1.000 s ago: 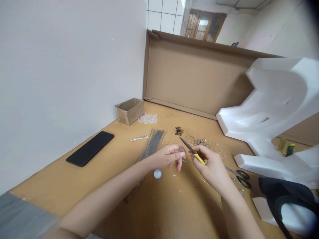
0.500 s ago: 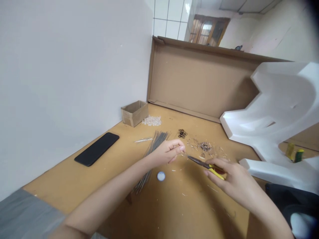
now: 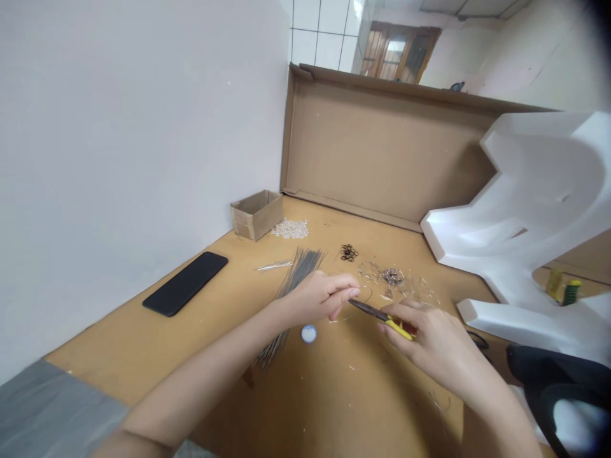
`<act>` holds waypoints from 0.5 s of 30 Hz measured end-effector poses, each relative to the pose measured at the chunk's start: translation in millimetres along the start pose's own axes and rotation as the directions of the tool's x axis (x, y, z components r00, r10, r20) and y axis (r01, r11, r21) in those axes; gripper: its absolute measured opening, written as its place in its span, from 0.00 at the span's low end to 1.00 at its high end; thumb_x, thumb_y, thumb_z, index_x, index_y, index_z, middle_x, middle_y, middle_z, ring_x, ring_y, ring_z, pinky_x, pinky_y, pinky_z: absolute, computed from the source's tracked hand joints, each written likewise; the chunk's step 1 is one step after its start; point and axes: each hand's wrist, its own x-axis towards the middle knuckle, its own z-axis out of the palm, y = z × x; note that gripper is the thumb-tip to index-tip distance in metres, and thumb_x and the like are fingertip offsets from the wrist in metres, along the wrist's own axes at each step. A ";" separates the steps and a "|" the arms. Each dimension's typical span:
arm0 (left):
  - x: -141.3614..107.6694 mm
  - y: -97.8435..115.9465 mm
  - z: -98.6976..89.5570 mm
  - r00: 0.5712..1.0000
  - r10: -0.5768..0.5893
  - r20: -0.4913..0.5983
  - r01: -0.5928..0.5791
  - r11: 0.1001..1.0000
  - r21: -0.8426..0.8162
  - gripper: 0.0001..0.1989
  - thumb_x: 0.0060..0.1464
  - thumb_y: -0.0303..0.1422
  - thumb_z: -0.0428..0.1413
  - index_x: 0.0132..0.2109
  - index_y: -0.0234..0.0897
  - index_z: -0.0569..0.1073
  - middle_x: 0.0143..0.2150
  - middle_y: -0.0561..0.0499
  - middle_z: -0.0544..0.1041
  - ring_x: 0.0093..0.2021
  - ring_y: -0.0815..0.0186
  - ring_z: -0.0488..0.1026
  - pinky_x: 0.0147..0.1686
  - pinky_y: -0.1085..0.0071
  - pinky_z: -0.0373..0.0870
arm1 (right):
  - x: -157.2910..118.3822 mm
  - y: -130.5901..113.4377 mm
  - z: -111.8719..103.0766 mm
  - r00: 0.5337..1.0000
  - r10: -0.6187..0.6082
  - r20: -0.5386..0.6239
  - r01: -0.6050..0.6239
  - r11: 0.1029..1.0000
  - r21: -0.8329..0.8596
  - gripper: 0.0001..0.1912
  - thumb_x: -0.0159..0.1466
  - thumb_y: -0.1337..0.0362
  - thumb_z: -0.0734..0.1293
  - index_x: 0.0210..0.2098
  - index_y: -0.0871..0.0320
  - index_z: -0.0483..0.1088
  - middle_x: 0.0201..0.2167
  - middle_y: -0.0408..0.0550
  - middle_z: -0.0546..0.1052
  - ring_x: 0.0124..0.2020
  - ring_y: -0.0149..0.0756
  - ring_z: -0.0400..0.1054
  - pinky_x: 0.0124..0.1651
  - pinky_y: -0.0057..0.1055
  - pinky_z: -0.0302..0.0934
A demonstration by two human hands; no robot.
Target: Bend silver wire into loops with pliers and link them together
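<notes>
My right hand (image 3: 420, 327) is closed around the yellow handles of a pair of pliers (image 3: 370, 310), whose dark, narrow jaws point left. The jaw tips are at the fingertips of my left hand (image 3: 331, 296), which is pinched closed. A thin piece of wire (image 3: 367, 296) curves out near those fingertips; its held end is hidden. Beneath my left wrist lies a bundle of straight grey wires (image 3: 303, 267). Just below the left hand sits a small round white disc with a blue rim (image 3: 309, 334). Behind the pliers is a tangle of thin wire (image 3: 394, 277).
A black phone (image 3: 186, 284) lies at left. Near the wall stand a small cardboard box (image 3: 258, 215) and a pile of clear beads (image 3: 291, 229). Dark rings (image 3: 349, 253) lie centrally. A large cardboard tray (image 3: 382, 146) stands behind; white foam (image 3: 539, 184) blocks the right.
My right hand has brought the pliers leftward, so their tips now meet the left fingertips. My left hand has shifted slightly right, still pinched.
</notes>
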 end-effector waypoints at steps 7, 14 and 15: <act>1.2 -2.9 4.7 1.000 -0.002 -0.007 0.002 0.998 0.057 0.14 0.61 0.36 0.43 0.38 0.37 0.71 0.17 0.59 0.66 0.20 0.76 0.63 0.27 0.80 0.59 | 3.7 5.3 0.3 0.993 -0.031 0.116 0.008 0.981 0.195 0.12 0.61 0.56 0.60 0.34 0.50 0.74 0.32 0.43 0.77 0.30 0.35 0.69 0.34 0.29 0.57; 1.6 -6.1 6.1 0.999 -0.020 -0.048 0.025 0.992 0.121 0.15 0.60 0.38 0.43 0.36 0.37 0.71 0.23 0.57 0.66 0.23 0.76 0.58 0.27 0.79 0.55 | 9.9 8.2 2.2 0.978 -0.048 0.201 -0.014 0.955 0.296 0.15 0.60 0.55 0.59 0.25 0.56 0.71 0.20 0.41 0.71 0.22 0.30 0.62 0.27 0.26 0.54; 1.8 -5.6 5.9 0.999 -0.036 -0.040 0.040 0.992 0.120 0.15 0.60 0.37 0.43 0.36 0.37 0.71 0.22 0.58 0.64 0.22 0.76 0.57 0.26 0.79 0.54 | 10.2 8.5 2.6 0.979 -0.045 0.200 -0.018 0.953 0.302 0.16 0.60 0.55 0.59 0.25 0.56 0.72 0.20 0.41 0.71 0.22 0.30 0.61 0.26 0.26 0.53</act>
